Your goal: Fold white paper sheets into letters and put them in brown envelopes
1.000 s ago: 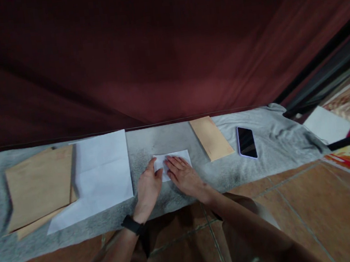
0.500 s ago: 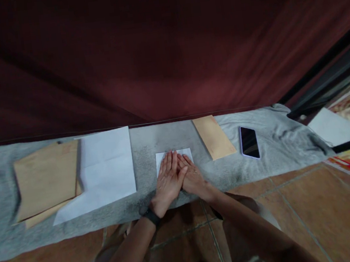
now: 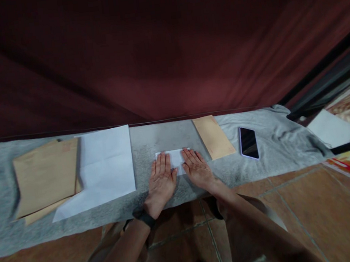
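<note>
A small folded sheet of white paper [image 3: 176, 159] lies flat on the grey cloth [image 3: 163, 136] in front of me. My left hand [image 3: 162, 178] rests flat on its left part, fingers stretched out, a black band on the wrist. On the right part lies my right hand [image 3: 197, 168], also flat with fingers extended. Between the two hands the middle of the paper shows; its outer ends are covered by the palms. A brown envelope [image 3: 214, 138] lies just beyond my right hand, apart from it.
Larger white sheets [image 3: 107, 167] lie to the left, partly under a stack of brown envelopes [image 3: 48, 176]. A phone [image 3: 248, 143] with a purple edge lies at the right. Dark red fabric [image 3: 169, 80] hangs behind the cloth. The tiled floor [image 3: 311, 203] is below.
My hands have moved apart, from together over the middle of the folded paper to its left and right ends. The paper's middle is now uncovered.
</note>
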The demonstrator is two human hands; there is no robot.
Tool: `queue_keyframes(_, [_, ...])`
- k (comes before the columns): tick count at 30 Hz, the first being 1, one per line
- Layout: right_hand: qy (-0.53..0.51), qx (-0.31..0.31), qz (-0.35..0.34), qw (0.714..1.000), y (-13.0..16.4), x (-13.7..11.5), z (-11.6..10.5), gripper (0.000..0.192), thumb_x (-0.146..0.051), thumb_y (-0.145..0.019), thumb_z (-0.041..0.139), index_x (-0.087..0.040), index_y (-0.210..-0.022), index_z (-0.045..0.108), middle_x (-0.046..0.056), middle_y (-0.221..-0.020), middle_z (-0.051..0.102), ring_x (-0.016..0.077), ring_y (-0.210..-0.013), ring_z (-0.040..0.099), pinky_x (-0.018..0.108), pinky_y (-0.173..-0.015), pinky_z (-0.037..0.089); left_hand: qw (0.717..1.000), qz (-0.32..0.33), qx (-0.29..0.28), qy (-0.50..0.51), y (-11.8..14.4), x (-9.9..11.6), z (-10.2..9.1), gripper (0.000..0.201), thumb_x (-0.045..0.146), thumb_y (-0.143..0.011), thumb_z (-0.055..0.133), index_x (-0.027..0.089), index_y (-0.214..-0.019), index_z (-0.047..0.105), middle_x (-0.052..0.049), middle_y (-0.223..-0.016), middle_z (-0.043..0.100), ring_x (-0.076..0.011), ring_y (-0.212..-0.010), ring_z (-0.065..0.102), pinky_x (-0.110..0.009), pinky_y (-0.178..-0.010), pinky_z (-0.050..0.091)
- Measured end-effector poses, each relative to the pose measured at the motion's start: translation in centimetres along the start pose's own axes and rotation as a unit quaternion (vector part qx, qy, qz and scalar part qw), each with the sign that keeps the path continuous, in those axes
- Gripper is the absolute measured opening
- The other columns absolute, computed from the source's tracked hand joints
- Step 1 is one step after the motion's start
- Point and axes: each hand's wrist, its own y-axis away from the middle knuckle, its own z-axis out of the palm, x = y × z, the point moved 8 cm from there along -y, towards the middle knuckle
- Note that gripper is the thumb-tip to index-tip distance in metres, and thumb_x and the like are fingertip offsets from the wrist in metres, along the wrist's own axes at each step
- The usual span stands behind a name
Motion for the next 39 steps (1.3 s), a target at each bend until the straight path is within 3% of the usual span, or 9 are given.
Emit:
queue_keyframes(5, [0.006,0.01,0.006,1.0,0.7,1.1,-0.2,0.055,-0.028,-0.106,0.033,-0.012,-0.158,0.03,0.011,-0.162,0.034,0.0235,-0.151,0.03,0.045,-0.124,0.024,1.0,-0.016,0.008,-0.021,0.5,-0.9,-0.3,0.065,0.041,-0.102,0.031,0.003,-0.155,0.032,-0.021,-0.163,0.029,-0.0309,-0.153,0.024,-0.053,-0.126,0.018])
queue_keyframes(12, [-0.008,0.024,0.027,0.999,1.2,2.1,-1.1,0.053,-0.024,-0.103,0.036,-0.007,-0.153,0.041,0.014,-0.159,0.039,0.0268,-0.149,0.034,0.048,-0.122,0.03,0.998,-0.036,-0.002,-0.042,0.8,-1.5,-0.6,0.066,0.04,-0.1,0.035,0.004,-0.155,0.032,-0.021,-0.164,0.026,-0.0321,-0.154,0.022,-0.055,-0.126,0.012])
queue_keyframes(17, [-0.057,0.027,-0.024,0.998,0.7,-0.6,-2.0,0.051,-0.026,-0.104,0.035,-0.01,-0.152,0.042,0.012,-0.16,0.039,0.0246,-0.15,0.033,0.048,-0.123,0.03,0.998,-0.035,-0.014,-0.059,0.6,-0.9,-1.1,0.065,0.037,-0.1,0.034,0.001,-0.153,0.035,-0.023,-0.163,0.028,-0.0318,-0.154,0.021,-0.054,-0.127,0.008])
queue_keyframes(23, [-0.077,-0.025,-0.109,0.991,1.1,-4.4,-0.6,0.051,-0.036,-0.107,0.034,-0.014,-0.152,0.043,0.006,-0.161,0.037,0.0207,-0.149,0.034,0.042,-0.126,0.026,0.998,-0.01,-0.005,-0.054,0.7,-0.5,-1.5,0.061,0.032,-0.1,0.028,0.002,-0.153,0.035,-0.019,-0.162,0.031,-0.0277,-0.155,0.02,-0.053,-0.128,0.008])
queue_keyframes(31, [-0.05,-0.041,-0.104,0.992,1.1,-4.1,-0.1,0.052,-0.03,-0.107,0.033,-0.016,-0.157,0.034,0.005,-0.163,0.032,0.0183,-0.151,0.029,0.042,-0.126,0.022,0.998,0.06,-0.014,-0.015,0.5,0.4,-1.5,0.059,0.021,-0.098,0.027,0.004,-0.154,0.035,-0.016,-0.162,0.033,-0.0244,-0.155,0.019,-0.047,-0.127,0.02])
queue_keyframes(39, [-0.044,-0.043,-0.087,0.994,1.2,-3.6,-0.2,0.054,-0.031,-0.106,0.034,-0.017,-0.159,0.03,0.005,-0.164,0.029,0.0182,-0.152,0.027,0.041,-0.127,0.022,0.998,0.053,-0.019,0.02,0.9,-0.1,-0.5,0.061,0.024,-0.098,0.028,0.006,-0.156,0.031,-0.017,-0.163,0.033,-0.0239,-0.154,0.022,-0.047,-0.125,0.026])
